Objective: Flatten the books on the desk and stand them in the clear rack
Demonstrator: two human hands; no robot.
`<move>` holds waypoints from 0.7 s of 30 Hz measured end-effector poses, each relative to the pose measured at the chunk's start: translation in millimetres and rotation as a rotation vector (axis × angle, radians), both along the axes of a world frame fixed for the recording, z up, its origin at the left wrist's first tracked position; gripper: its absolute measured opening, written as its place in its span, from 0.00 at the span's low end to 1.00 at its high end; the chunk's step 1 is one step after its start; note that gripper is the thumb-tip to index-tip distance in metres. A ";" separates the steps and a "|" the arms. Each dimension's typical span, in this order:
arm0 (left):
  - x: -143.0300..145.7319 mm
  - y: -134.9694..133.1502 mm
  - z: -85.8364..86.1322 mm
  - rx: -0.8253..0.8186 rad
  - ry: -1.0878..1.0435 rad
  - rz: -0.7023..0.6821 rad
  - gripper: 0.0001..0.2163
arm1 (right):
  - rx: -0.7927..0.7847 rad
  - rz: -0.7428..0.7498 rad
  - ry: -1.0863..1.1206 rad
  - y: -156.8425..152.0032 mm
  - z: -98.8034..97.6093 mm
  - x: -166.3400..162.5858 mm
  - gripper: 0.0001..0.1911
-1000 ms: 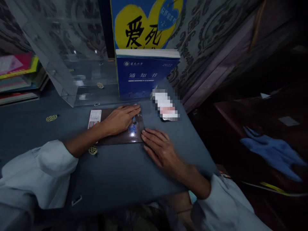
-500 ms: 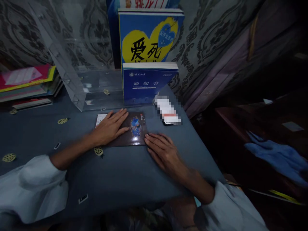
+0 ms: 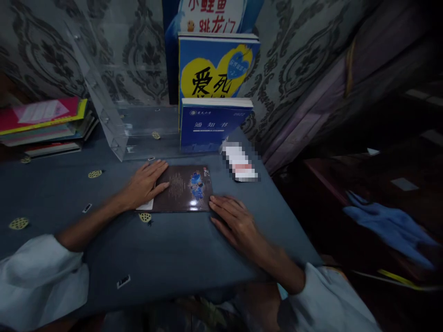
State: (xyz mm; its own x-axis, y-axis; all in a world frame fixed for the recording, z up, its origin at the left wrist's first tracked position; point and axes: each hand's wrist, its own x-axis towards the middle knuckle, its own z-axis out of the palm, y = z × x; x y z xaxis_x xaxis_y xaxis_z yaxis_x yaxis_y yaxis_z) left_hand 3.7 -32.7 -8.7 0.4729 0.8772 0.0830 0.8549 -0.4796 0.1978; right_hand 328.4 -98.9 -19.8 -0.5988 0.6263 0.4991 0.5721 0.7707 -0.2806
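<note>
A dark brown book [image 3: 176,193] with a blue picture on its cover lies flat on the table. My left hand [image 3: 145,184] rests over the book's left end, fingers stretched out and thumb a little apart. Beneath that hand a white patch at the book's left edge partly shows. At the book's lower right corner, my right hand [image 3: 235,219] lies on the table with its fingers extended and their tips at the book's edge. Neither hand grips anything.
Behind the book, a clear plastic rack [image 3: 117,138] holds upright books, a blue one [image 3: 214,129] in front. A blurred-out white item [image 3: 240,161] lies to the right. Stacked books [image 3: 44,120] sit at the left. Blue cloth [image 3: 387,226] lies beyond the table's right edge.
My left hand has slid left across the cover, uncovering its middle and lines of small text. My right hand stays by the book's right edge. The camera view has shifted slightly.
</note>
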 end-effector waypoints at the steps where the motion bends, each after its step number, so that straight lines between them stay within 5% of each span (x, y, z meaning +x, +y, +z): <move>1: 0.3 -3.0 -0.3 -0.004 -0.006 -0.010 0.32 | -0.002 -0.009 -0.007 -4.2 0.9 0.3 0.18; 11: 13.2 -46.5 6.1 -0.053 -0.078 -0.183 0.33 | -0.067 0.155 -0.265 -62.9 11.9 17.8 0.36; 15: 17.8 -54.5 16.3 -0.122 -0.103 -0.294 0.32 | -0.033 0.193 -0.318 -78.9 8.4 22.6 0.24; 21: 26.7 -64.4 20.0 -0.201 -0.160 -0.417 0.34 | 0.041 0.125 -0.231 -91.5 -2.3 23.0 0.18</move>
State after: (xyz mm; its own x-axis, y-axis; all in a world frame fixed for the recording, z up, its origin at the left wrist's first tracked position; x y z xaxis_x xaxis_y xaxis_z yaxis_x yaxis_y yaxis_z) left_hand 30.4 -97.1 11.3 0.7827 0.6217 0.0314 0.5493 -0.7135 0.4350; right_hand 351.4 -190.4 -22.1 -0.7711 0.5224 0.3639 0.5170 0.8474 -0.1209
